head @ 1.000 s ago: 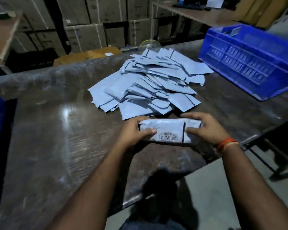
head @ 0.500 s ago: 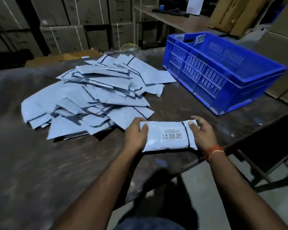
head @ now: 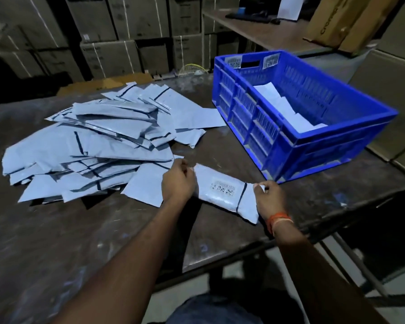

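Orange band (head: 279,218) on the wrist just behind the right hand (head: 269,198). Right fingers curled, thumb and forefinger pinching the flap corner of a grey packet (head: 222,197). Left hand (head: 178,181) grips the other end, fingers curled over the edge. The packet spans the gap between the two sets of fingers, tilted, low over the dark table (head: 56,242); can't tell if it touches. White label (head: 223,187) midway between the fingers: barcode-type print, too blurred to read. Black band across the packet just inside the right fingers. Pile (head: 91,148) of the same grey packets left of and beyond the left fingers, nearest one just beside them. Blue crate (head: 325,146) beyond the right fingers, near, with white packets (head: 285,111) inside. Two code stickers (head: 233,61) on its far end wall, unreadable. Strapped cartons (head: 117,19) well beyond; print too small. Brown box (head: 332,22) far right, writing unreadable.
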A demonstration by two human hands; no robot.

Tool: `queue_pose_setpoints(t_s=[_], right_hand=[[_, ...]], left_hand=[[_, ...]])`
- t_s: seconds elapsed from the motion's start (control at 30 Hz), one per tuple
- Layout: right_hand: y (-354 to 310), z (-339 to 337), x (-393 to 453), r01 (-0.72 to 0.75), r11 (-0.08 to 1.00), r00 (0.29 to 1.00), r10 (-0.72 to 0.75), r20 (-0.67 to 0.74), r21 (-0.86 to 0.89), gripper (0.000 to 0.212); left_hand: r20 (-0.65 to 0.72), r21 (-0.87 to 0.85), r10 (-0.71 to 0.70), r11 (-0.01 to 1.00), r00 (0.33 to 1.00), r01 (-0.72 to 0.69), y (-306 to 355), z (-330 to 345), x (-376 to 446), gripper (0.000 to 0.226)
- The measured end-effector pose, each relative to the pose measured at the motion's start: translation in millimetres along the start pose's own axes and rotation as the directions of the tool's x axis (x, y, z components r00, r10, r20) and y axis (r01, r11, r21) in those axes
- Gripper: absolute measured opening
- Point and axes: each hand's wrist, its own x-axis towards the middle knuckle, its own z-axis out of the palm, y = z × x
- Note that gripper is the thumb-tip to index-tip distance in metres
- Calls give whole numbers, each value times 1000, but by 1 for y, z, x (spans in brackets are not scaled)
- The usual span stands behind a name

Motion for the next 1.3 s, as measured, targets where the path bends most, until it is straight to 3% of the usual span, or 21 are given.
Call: queue_pose_setpoints(t_s=[0.13,0.23,0.27,0.33,0.37,0.4,0.53,0.6,0.7,0.8,0.9,1.03,1.23,1.3], right_hand=[[0,-5,-10,-200,970,980,196,46,140,16],[-1,5,-34,-316,907,939,256,230,278,26],[-3,9,-46,-337,912,900,240,363,233,27],[-7,12,-68,-348,933,728,206,654,94,22],[-5,12,-72,-316,947,679,180,712,62,19],[-4,11,-71,-278,958,695,152,703,67,17],[6,1,-40,-62,989,917,5,399,131,9],[6,-5,-24,47,997,950,-66,306,69,6],[1,-6,-15,163,987,959,-161,235,9,7],[-3,-1,-16,313,949,930,-299,211,-31,8],[-3,9,-19,522,849,847,-506,164,-79,20],[-5,27,-8,724,651,689,-685,234,-226,48],[-10,47,14,807,395,587,-618,523,-439,60],[-4,48,14,808,349,584,-585,563,-474,61]], left_hand=[[-11,34,-10,999,1000,10,6,14,4,44],[57,62,-51,997,997,47,-4,29,0,46],[71,85,-52,995,996,46,-6,32,0,45],[76,127,-38,992,996,28,-8,35,-1,45],[73,142,-22,990,997,11,-8,36,-1,48],[69,157,3,988,998,-14,-7,35,-2,53],[171,255,186,940,967,-226,-5,35,-11,87],[259,296,300,880,918,-372,-4,38,-25,100],[323,366,347,812,881,-454,-11,44,-36,99],[322,429,365,767,874,-478,-23,36,-35,96],[319,441,395,743,862,-504,-34,23,-37,95],[98,401,433,807,896,-434,-19,25,-51,70],[188,473,410,758,892,-449,-20,53,-59,59],[219,514,428,713,877,-477,-28,52,-59,58]])
